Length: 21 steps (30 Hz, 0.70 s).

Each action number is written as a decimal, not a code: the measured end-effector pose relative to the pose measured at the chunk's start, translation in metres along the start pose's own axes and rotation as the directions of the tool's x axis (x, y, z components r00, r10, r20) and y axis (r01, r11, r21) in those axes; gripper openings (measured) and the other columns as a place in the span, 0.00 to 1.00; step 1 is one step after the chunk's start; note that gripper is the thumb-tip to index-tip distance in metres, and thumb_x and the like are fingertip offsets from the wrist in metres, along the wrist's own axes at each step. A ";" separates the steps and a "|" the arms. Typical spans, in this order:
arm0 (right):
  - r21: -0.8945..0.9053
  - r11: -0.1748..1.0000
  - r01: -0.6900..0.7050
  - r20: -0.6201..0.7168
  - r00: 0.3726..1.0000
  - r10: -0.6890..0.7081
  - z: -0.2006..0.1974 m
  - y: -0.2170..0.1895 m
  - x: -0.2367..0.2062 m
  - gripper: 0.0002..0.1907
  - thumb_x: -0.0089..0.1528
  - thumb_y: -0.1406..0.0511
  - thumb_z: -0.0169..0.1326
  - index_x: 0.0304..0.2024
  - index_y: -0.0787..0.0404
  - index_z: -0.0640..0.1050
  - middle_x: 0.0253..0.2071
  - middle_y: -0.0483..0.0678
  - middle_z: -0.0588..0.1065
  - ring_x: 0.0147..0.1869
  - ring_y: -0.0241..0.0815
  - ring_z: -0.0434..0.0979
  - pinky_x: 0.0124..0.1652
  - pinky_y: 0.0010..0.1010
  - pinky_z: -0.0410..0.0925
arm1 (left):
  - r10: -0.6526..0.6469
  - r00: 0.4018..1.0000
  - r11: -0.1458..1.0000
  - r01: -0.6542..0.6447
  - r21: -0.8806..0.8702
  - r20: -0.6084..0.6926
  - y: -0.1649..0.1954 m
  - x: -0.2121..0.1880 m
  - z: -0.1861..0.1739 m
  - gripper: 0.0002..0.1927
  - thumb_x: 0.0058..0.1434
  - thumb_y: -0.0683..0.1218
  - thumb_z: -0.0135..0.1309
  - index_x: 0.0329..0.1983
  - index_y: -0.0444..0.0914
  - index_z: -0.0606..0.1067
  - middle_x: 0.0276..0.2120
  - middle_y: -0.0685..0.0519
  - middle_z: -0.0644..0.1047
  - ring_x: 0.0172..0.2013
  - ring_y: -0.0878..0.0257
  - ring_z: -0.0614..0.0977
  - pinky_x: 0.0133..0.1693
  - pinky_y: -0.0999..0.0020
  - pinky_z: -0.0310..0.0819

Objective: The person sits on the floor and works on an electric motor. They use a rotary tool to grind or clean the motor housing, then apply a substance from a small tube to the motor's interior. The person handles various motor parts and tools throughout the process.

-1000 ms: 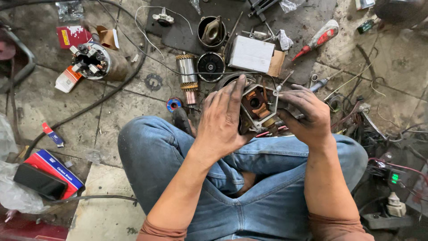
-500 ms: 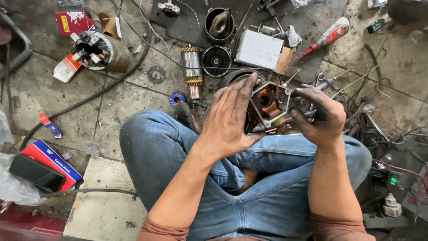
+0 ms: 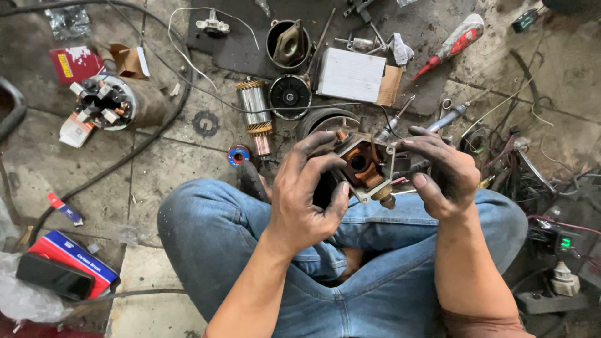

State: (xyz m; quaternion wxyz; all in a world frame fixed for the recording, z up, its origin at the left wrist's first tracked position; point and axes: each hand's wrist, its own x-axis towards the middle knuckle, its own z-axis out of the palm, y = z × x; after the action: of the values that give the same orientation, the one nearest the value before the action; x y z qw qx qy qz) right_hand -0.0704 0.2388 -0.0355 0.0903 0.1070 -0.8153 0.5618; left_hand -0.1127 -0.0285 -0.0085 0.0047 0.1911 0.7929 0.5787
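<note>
I am holding the square brush-holder assembly (image 3: 365, 166) just above my lap, my left hand (image 3: 308, 199) clamping its near-left side while my right hand (image 3: 446, 176) is gripping its right edge, its open copper face tilting up toward me between both hands.

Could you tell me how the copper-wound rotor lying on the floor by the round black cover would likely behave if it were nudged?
The rotor is a cylinder lying on its side, so it would probably roll. Its metal core and copper windings suggest it is heavy for its size. It looks stiff, unlike the thin white wire nearby.
</note>
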 end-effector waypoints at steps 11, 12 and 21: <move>0.059 0.998 -0.033 -0.241 0.969 0.047 -0.010 0.012 0.001 0.23 0.70 0.57 0.54 0.54 0.73 0.77 0.43 0.59 0.80 0.53 0.52 0.83 0.67 0.49 0.65 | -0.043 0.999 0.998 0.043 0.052 -0.008 0.001 0.007 0.006 0.21 0.55 0.42 0.56 0.52 0.37 0.70 0.58 0.41 0.74 0.59 0.44 0.78 0.63 0.50 0.72; 0.071 0.997 -0.039 -0.255 0.965 0.055 -0.010 0.014 0.000 0.23 0.70 0.57 0.54 0.54 0.73 0.77 0.43 0.59 0.80 0.52 0.52 0.83 0.67 0.49 0.65 | -0.043 0.999 0.997 0.043 0.058 -0.004 0.001 0.007 0.006 0.21 0.54 0.42 0.56 0.52 0.37 0.70 0.58 0.41 0.74 0.59 0.44 0.78 0.62 0.50 0.72; 0.088 0.994 -0.071 -0.248 0.964 0.090 -0.009 0.022 0.001 0.21 0.69 0.59 0.55 0.51 0.74 0.78 0.41 0.59 0.80 0.52 0.54 0.82 0.66 0.49 0.66 | -0.011 1.000 0.999 0.011 0.052 -0.005 0.001 0.011 0.008 0.23 0.53 0.41 0.56 0.53 0.37 0.70 0.57 0.41 0.72 0.58 0.43 0.77 0.60 0.48 0.73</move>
State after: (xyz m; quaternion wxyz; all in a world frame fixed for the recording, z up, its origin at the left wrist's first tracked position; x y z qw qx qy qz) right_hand -0.0768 0.2548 -0.0515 0.1660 0.0050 -0.7784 0.6054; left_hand -0.1208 -0.0180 -0.0078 0.0011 0.1855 0.8086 0.5583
